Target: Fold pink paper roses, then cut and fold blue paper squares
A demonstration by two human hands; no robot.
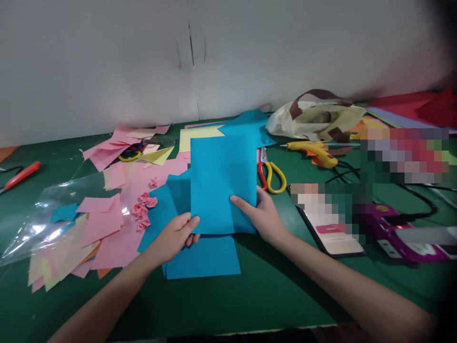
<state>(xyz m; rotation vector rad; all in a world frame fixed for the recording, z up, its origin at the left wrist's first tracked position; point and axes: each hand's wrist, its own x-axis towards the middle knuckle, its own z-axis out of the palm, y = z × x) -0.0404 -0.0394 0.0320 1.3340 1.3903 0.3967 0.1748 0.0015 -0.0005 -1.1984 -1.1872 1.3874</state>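
Between my two hands a rectangular piece of blue paper point(223, 178) is held up, tilted toward me. My left hand point(181, 229) pinches its lower left corner, thumb on the front. At the lower right edge, my right hand point(262, 212) grips it with the thumb laid over the front and the fingers hidden behind. Under it, more blue paper sheets point(205, 262) lie on the green table point(214, 305). Small folded pink paper flowers point(141, 209) sit to the left of my left hand. Scissors with red and yellow handles point(273, 177) lie just beyond my right hand.
Pink paper scraps point(107, 224) and a clear plastic sheet point(53, 214) cover the left side. On the right are a yellow glue gun point(314, 150), a phone point(335, 233), a purple power strip point(392, 233) and cables. A cloth bag point(317, 119) stands against the wall.
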